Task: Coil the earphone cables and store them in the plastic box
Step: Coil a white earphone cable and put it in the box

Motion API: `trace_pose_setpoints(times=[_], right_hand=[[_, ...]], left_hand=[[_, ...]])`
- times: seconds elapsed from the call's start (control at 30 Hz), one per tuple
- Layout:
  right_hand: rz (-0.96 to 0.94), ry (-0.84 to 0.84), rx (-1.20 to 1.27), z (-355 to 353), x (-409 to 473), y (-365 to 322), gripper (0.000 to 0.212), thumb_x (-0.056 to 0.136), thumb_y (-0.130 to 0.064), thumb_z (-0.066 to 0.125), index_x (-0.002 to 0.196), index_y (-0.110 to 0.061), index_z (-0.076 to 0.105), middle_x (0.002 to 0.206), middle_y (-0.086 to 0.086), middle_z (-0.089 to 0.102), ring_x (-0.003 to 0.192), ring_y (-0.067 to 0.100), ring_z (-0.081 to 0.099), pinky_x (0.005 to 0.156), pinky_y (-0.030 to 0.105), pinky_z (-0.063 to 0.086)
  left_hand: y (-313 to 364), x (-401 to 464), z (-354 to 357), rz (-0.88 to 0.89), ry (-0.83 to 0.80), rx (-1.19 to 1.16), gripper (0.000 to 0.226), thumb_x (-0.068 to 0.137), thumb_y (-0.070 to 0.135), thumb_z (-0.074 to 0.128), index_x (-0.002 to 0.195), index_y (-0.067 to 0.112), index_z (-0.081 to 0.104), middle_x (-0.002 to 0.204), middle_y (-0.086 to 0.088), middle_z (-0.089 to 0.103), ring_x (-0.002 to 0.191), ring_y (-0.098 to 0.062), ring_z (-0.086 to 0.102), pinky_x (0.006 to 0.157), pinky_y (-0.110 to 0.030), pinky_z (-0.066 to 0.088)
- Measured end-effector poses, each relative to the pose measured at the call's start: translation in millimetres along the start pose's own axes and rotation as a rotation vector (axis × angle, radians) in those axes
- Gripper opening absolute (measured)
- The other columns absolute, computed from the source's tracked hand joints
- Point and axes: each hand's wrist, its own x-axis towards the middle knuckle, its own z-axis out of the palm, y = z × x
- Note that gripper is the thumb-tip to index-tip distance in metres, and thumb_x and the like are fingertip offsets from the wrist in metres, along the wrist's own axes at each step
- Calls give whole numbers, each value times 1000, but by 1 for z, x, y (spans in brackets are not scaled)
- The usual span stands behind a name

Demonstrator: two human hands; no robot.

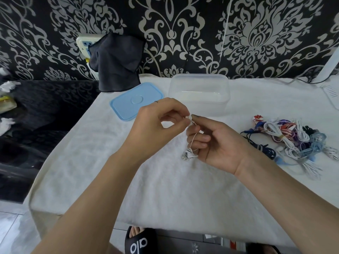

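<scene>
A white earphone cable (189, 154) hangs between both hands above the middle of the white towel. My left hand (157, 125) pinches its earbud end at the top. My right hand (218, 143) grips the cable just beside it, and a small bundle of the cable dangles below the fingers. The clear plastic box (199, 94) stands open and looks empty at the back of the table. A pile of tangled earphone cables (291, 142) in white, blue, purple and red lies to the right.
The blue lid (135, 99) lies flat left of the box. A dark cloth (117, 61) hangs over a wall socket behind it. The white towel (146, 180) covers the table. A white device (332, 88) sits at the far right edge.
</scene>
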Motion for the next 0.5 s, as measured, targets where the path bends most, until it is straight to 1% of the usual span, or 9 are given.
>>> trace_pose_setpoints(times=[0.17,0.33,0.4,0.5], right_hand=[[3,3,-24,-1,2,0,7,97,-18,59,93,-15,55,66,-3,45,44,5,31,42,18,30],[8,-10,-40,-1,2,0,13,98,-18,58,86,-12,59,66,-3,44,45,5,31,42,18,31],[-2,-14,-42,0,1,-1,13,95,-17,60,84,-11,63,67,-4,44,45,5,30,42,18,30],[-9,-19,-45,1,0,-2,13,91,-17,63,80,-10,65,66,-3,45,46,5,29,43,17,27]], left_hand=[[1,0,0,4,2,0,13,86,1,77,96,7,70,92,-3,71,84,-22,71,82,-23,56],[2,1,0,-9,-11,-29,15,85,0,78,95,5,69,90,-5,70,82,-21,71,83,-30,58],[3,0,0,-23,-14,-75,14,86,0,78,96,4,69,92,-6,71,84,-22,72,85,-31,59],[3,-1,0,-38,-9,-111,8,90,3,74,96,5,70,94,-7,72,90,-25,73,88,-34,59]])
